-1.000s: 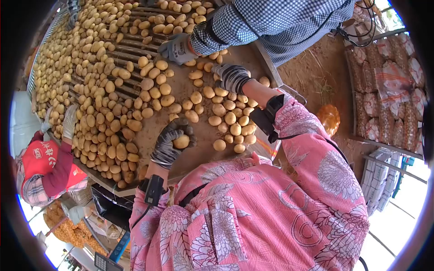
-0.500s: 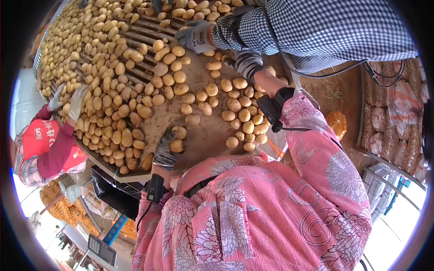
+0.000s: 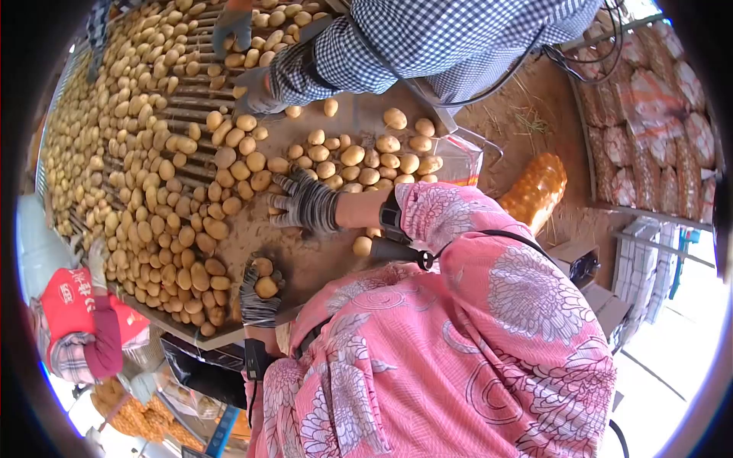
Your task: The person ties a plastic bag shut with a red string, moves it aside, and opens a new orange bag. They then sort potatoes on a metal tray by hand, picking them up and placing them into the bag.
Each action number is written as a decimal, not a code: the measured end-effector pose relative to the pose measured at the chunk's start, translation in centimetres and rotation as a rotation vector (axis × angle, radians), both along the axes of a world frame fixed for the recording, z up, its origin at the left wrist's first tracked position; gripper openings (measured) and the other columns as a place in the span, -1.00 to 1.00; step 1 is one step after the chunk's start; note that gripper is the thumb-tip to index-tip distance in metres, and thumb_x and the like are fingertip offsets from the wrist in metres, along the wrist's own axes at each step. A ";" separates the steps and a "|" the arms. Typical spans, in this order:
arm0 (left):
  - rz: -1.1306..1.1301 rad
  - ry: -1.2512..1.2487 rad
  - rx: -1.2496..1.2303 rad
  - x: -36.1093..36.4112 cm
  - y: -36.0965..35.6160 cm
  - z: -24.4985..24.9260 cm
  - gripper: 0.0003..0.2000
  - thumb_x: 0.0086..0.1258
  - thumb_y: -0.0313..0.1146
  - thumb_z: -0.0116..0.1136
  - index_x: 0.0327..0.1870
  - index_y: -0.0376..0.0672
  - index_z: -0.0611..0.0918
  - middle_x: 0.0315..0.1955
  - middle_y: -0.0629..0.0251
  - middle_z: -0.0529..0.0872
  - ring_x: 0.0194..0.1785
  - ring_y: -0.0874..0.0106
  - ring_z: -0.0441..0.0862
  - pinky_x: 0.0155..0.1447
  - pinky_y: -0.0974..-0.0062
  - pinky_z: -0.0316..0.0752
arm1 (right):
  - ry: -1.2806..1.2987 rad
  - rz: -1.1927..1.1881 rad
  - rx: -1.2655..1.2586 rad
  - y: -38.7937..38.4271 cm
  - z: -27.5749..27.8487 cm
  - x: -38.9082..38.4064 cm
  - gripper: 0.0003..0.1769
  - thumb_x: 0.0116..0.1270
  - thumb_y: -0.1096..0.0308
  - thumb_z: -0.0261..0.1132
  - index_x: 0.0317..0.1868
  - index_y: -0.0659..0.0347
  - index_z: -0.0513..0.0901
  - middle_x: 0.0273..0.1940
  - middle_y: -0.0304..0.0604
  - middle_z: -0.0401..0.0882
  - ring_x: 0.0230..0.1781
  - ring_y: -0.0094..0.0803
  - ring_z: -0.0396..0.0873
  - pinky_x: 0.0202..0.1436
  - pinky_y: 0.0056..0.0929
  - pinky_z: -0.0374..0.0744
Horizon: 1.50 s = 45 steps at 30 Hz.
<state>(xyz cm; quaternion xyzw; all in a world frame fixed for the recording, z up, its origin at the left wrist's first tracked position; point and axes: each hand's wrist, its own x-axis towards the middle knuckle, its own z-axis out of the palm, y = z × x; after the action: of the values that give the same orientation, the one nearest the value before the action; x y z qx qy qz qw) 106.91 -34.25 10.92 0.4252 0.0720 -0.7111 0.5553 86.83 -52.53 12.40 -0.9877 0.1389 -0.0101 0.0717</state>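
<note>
My left hand (image 3: 261,296), in a black-and-grey striped glove, is at the near edge of the sorting table, curled around two potatoes (image 3: 266,287). Over the bare, dusty part of the table (image 3: 248,221) reaches my right hand (image 3: 311,202) in a matching glove. Its fingers are spread and nothing shows in them. Just beyond its fingertips lie loose potatoes (image 3: 259,181). Another group of potatoes (image 3: 368,159) lies beside that hand, towards the chute at the right.
A co-worker in a checked sleeve (image 3: 321,69) works across from me, a gloved hand (image 3: 256,90) over the slatted rollers (image 3: 191,103). Another person in a red apron (image 3: 72,301) stands at left. A filled net bag (image 3: 538,187) and stacked sacks (image 3: 649,122) are at right.
My right hand has come back from the far right side towards the middle of the table, fingers spreading. My left hand has shifted towards the near-left edge, the two potatoes moving with it.
</note>
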 end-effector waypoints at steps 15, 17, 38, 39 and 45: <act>-0.082 0.038 -0.114 -1.3 -1.6 1.4 -0.63 0.18 -0.29 0.24 0.01 -0.04 0.47 -0.14 0.20 0.57 -0.35 0.27 0.53 -0.36 0.38 0.49 | 0.019 -0.960 0.063 -6.7 3.2 -13.7 -0.54 0.07 0.27 0.27 0.03 0.08 0.47 -0.08 0.02 0.50 -0.10 -0.10 0.54 -0.07 -0.16 0.52; -0.123 -0.029 -0.175 -2.4 -2.5 2.0 -0.63 0.21 -0.28 0.22 0.05 0.02 0.46 -0.08 0.18 0.54 -0.33 0.28 0.51 -0.34 0.39 0.48 | 0.095 -0.905 0.191 -9.5 0.9 -15.6 -0.58 0.11 0.29 0.23 0.03 0.09 0.48 -0.09 0.06 0.53 -0.07 -0.05 0.53 -0.06 -0.19 0.52; -0.014 0.089 0.042 -3.5 -2.9 2.0 -0.50 0.22 0.19 -0.13 -0.09 -0.04 0.50 -0.02 0.18 0.54 -0.12 0.21 0.53 -0.27 0.24 0.46 | -0.095 -0.651 0.065 -13.9 2.4 -2.8 -0.35 0.13 -0.13 0.22 0.16 0.02 0.42 0.09 -0.01 0.45 0.01 -0.01 0.46 0.04 -0.17 0.47; -0.001 0.089 0.065 -2.9 -2.1 1.7 -0.50 0.22 0.19 -0.13 -0.09 -0.04 0.50 -0.02 0.18 0.54 -0.12 0.21 0.53 -0.27 0.24 0.46 | -0.003 -0.686 0.127 -15.4 1.6 -2.6 -0.33 0.13 -0.17 0.21 0.20 -0.06 0.39 0.15 -0.02 0.37 0.12 0.02 0.37 0.10 -0.11 0.42; 0.173 0.009 0.078 0.8 2.8 -1.7 -0.50 0.24 0.23 -0.16 -0.10 -0.01 0.52 -0.10 0.19 0.58 -0.17 0.13 0.54 -0.38 0.26 0.48 | 0.206 -0.534 0.172 -10.0 0.7 -1.2 -0.26 0.14 -0.23 0.14 0.29 -0.11 0.29 0.28 -0.06 0.22 0.30 0.05 0.14 0.25 0.09 0.20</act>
<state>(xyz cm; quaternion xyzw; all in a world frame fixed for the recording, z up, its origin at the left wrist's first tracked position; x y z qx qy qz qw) 107.76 -31.50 9.19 0.4353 0.1385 -0.6592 0.5973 85.60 -62.56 13.14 -0.9023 0.4007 0.0834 0.1356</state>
